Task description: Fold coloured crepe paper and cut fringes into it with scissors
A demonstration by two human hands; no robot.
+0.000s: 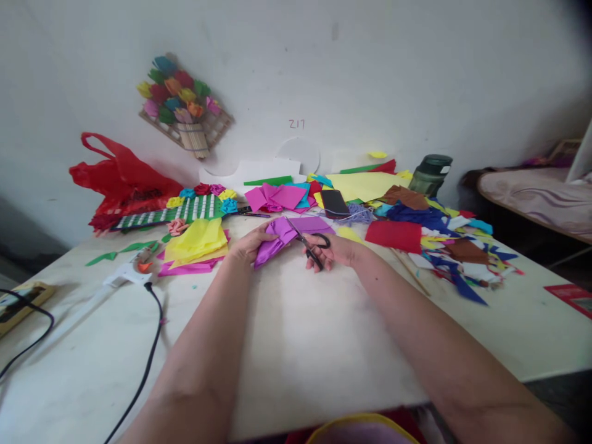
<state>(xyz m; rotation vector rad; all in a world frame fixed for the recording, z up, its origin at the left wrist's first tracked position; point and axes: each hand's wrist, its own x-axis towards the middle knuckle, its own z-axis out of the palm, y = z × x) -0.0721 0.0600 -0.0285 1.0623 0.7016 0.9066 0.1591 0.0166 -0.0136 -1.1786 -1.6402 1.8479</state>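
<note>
My left hand (pixel 251 243) pinches a folded piece of purple paper (pixel 276 242), holding it just above the white table. My right hand (pixel 340 248) grips black-handled scissors (pixel 307 244), with fingers through the loops. The scissors' blades point up and left and lie at the right edge of the held paper; whether they touch it I cannot tell. Behind the blades, a flat purple strip (pixel 317 225) extends to the right. A stack of yellow paper (pixel 197 240) lies on pink sheets left of my left hand.
A white glue gun (pixel 123 271) with a black cord lies left. A phone (pixel 333 203), purple yarn (pixel 358 214) and a dark bottle (pixel 430 176) are at the back. Colored scraps (pixel 467 253) heap right, beside a thin stick (pixel 411 271). A red bag (pixel 123 179) stands back left.
</note>
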